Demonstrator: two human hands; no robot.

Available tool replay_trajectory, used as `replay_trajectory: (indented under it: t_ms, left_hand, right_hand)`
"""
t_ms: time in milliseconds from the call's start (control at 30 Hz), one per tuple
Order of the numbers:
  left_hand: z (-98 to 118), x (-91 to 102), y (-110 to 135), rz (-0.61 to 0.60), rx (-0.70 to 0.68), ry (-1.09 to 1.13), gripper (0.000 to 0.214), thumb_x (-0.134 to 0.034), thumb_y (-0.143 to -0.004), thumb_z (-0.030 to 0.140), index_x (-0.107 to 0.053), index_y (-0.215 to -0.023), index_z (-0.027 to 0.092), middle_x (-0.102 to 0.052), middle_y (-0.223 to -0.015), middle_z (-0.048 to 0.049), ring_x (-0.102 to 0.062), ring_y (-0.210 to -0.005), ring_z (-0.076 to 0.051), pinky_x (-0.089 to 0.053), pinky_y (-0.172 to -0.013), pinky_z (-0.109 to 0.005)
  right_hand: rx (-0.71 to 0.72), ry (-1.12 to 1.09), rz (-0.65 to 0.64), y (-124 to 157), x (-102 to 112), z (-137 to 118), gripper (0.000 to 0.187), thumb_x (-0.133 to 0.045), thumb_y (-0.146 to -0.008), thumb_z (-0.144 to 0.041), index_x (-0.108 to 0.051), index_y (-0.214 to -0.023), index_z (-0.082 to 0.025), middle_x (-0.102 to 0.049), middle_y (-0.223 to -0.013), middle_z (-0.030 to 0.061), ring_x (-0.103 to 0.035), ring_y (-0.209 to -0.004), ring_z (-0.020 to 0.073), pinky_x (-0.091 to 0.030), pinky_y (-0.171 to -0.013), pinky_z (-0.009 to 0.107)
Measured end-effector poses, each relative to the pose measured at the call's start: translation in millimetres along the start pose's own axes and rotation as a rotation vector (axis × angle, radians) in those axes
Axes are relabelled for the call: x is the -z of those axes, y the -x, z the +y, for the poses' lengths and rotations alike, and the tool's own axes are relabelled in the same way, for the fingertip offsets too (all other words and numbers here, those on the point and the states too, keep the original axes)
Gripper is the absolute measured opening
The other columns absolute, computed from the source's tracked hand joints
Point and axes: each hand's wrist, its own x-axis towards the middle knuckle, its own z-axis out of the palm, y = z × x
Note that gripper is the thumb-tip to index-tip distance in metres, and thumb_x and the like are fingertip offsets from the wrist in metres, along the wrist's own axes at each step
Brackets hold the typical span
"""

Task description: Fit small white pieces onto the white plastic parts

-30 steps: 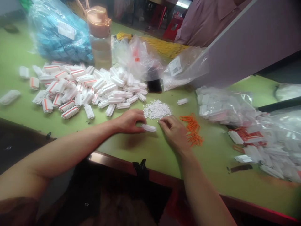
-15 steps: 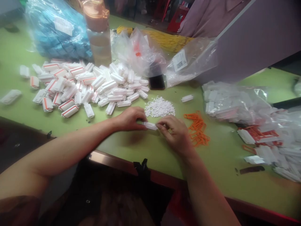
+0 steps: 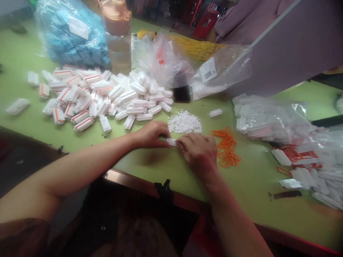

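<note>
Currently 1 block (image 3: 170,141) lies on the table (image 3: 160,171), just in front of the pins (image 3: 184,123). Left hand (image 3: 151,134) pinches 1 end, right hand (image 3: 199,151) is curled over the other. Looks mid-batch: big orange-striped pile (image 3: 102,98) at left, bagged blocks (image 3: 268,117) and clips (image 3: 227,151) unused at right.
</note>
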Motion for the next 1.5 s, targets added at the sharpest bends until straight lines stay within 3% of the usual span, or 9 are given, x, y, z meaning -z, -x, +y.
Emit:
replay_trajectory:
  t_ms: [433,600,700,900,1100,1200,1267,1367,1500]
  left_hand:
    - [-1,-1.5,1,0.016,-0.01,0.012,0.024,-0.071,-0.075,0.037,-0.073,-0.079,0.013,-0.065,-0.076,-0.0072,-0.057,-0.07,-0.014,-0.045,-0.067,-0.026]
    - [-3,-1.4,1,0.0,-0.014,-0.003,0.025,-0.071,-0.075,0.037,-0.073,-0.081,0.013,-0.064,-0.077,-0.0068,-0.057,-0.072,-0.014,-0.045,-0.068,-0.026]
    - [-3,-0.8,1,-0.01,-0.019,-0.01,0.026,-0.07,-0.076,0.038,-0.073,-0.081,0.013,-0.063,-0.076,-0.0066,-0.057,-0.073,-0.014,-0.045,-0.068,-0.026]
    - [-4,-1.9,1,0.007,-0.017,0.004,0.027,-0.07,-0.076,0.04,-0.073,-0.08,0.013,-0.064,-0.076,-0.0067,-0.056,-0.071,-0.014,-0.044,-0.067,-0.025]
    - [-5,-3.2,2,0.025,-0.025,0.002,0.029,-0.069,-0.077,0.041,-0.073,-0.077,0.013,-0.063,-0.074,-0.0064,-0.056,-0.069,-0.013,-0.043,-0.065,-0.025]
    - [-4,-2.3,2,0.016,-0.015,-0.008,0.028,-0.069,-0.077,0.04,-0.073,-0.079,0.013,-0.063,-0.075,-0.0063,-0.056,-0.071,-0.014,-0.044,-0.066,-0.025]
    - [-4,-1.5,2,0.005,-0.017,-0.016,0.027,-0.068,-0.077,0.039,-0.073,-0.08,0.013,-0.063,-0.076,-0.0067,-0.057,-0.073,-0.014,-0.044,-0.068,-0.025]
    - [-3,-0.5,1,-0.016,-0.018,-0.019,0.027,-0.068,-0.078,0.039,-0.073,-0.081,0.013,-0.064,-0.077,-0.0069,-0.057,-0.074,-0.015,-0.044,-0.069,-0.025]
    - [-2,-0.5,1,-0.015,-0.002,-0.029,0.026,-0.068,-0.078,0.038,-0.073,-0.08,0.013,-0.063,-0.077,-0.0065,-0.057,-0.075,-0.015,-0.043,-0.069,-0.025]
  right_hand:
    - [0.1,-0.006,-0.017,6,11,1,0.017,-0.054,-0.092,-0.028,-0.071,-0.093,-0.027,-0.071,-0.085,0.0018,-0.053,-0.077,0.0178,-0.026,-0.064,0.034]
    - [-0.091,-0.397,0.01,9,3,26,0.023,-0.05,-0.094,-0.034,-0.071,-0.098,-0.027,-0.07,-0.093,0.0039,-0.062,-0.087,0.0182,-0.044,-0.071,0.033]
    - [-0.158,-0.481,0.04,9,0,32,0.022,-0.051,-0.094,-0.033,-0.071,-0.099,-0.025,-0.069,-0.092,0.0046,-0.063,-0.089,0.0189,-0.048,-0.076,0.034]
    - [0.106,-0.279,0.029,6,4,22,0.02,-0.054,-0.093,-0.029,-0.071,-0.102,-0.025,-0.069,-0.091,0.0044,-0.057,-0.08,0.0167,-0.039,-0.068,0.032]
    - [0.184,-0.106,0.004,6,7,14,0.017,-0.057,-0.091,-0.028,-0.071,-0.1,-0.027,-0.071,-0.096,0.0024,-0.056,-0.081,0.0171,-0.033,-0.066,0.033]
    - [0.043,-0.26,0.028,8,1,25,0.019,-0.054,-0.092,-0.031,-0.071,-0.101,-0.028,-0.07,-0.098,0.0031,-0.059,-0.085,0.0177,-0.039,-0.07,0.033]
    - [-0.174,-0.388,0.084,11,-4,39,0.022,-0.051,-0.093,-0.035,-0.071,-0.097,-0.026,-0.069,-0.095,0.0045,-0.061,-0.085,0.018,-0.044,-0.072,0.033]
    - [-0.454,-0.407,0.097,15,-11,56,0.024,-0.054,-0.089,-0.041,-0.069,-0.088,-0.022,-0.069,-0.088,0.0052,-0.061,-0.077,0.0187,-0.045,-0.069,0.033]
    - [-0.498,-0.34,-0.022,16,-19,56,0.025,-0.055,-0.087,-0.042,-0.069,-0.083,-0.022,-0.07,-0.087,0.0055,-0.061,-0.078,0.0199,-0.041,-0.071,0.035]
